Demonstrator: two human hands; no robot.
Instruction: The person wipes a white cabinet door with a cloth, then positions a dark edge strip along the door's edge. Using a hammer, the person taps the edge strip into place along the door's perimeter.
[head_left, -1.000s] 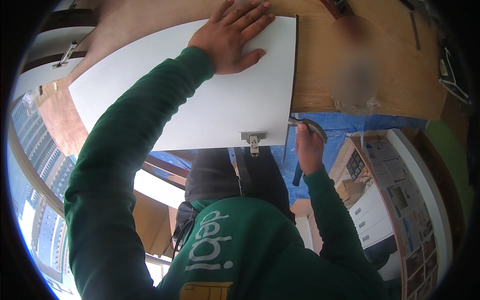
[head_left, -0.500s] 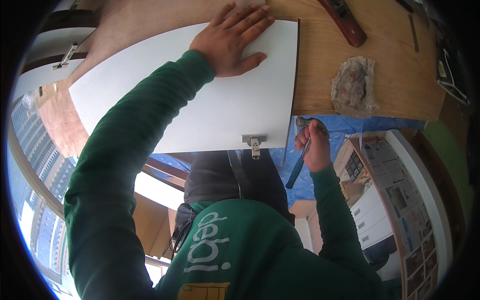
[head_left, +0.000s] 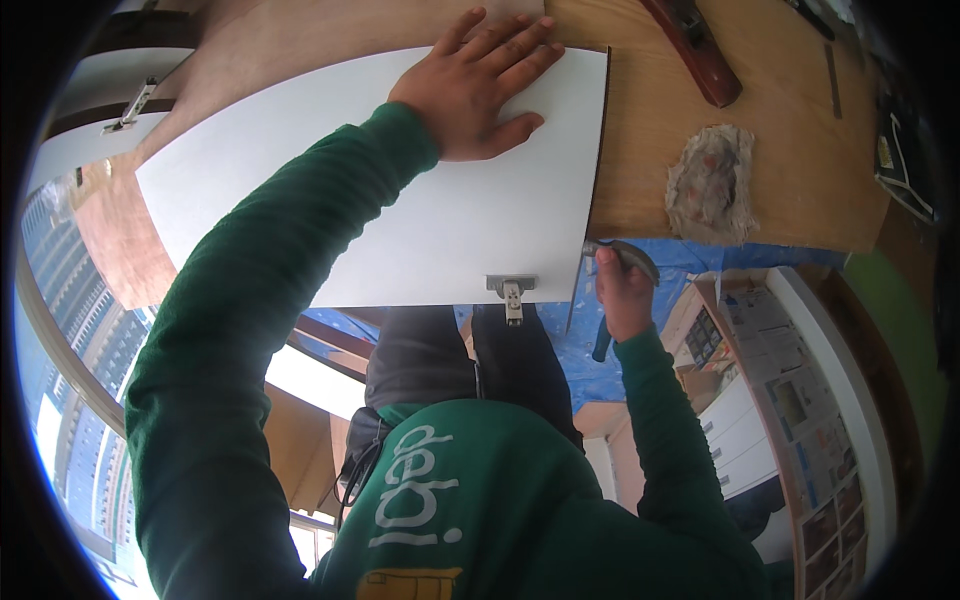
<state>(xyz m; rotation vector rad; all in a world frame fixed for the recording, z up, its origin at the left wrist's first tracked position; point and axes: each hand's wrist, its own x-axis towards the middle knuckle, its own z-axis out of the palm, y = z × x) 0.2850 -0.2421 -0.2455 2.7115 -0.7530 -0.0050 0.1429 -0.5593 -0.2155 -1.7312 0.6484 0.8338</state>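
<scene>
A white panel (head_left: 400, 230) with a dark edge lies flat on the wooden workbench (head_left: 790, 190). My left hand (head_left: 474, 90) presses flat on its far part, fingers spread. By the panel's near edge, a metal cabinet hinge (head_left: 512, 290) is fixed, its arm sticking out past the edge. My right hand (head_left: 627, 300) is closed round a claw hammer (head_left: 637, 260) close under the head. The hammer's face is at the panel's right edge, near the front corner; whether it touches cannot be made out. Its blue-green handle hangs below my fist.
A crumpled, stained cloth-like lump (head_left: 712, 185) rests on the bench to the right. Beyond it lies a red-brown hand plane (head_left: 698, 50). Another white panel with a hinge (head_left: 133, 103) is at the far left. Blue sheeting (head_left: 590, 375) covers the floor below.
My right hand has turned the hammer and brought its head closer to the panel's right edge. The left hand keeps its place on the panel; the view has shifted slightly.
</scene>
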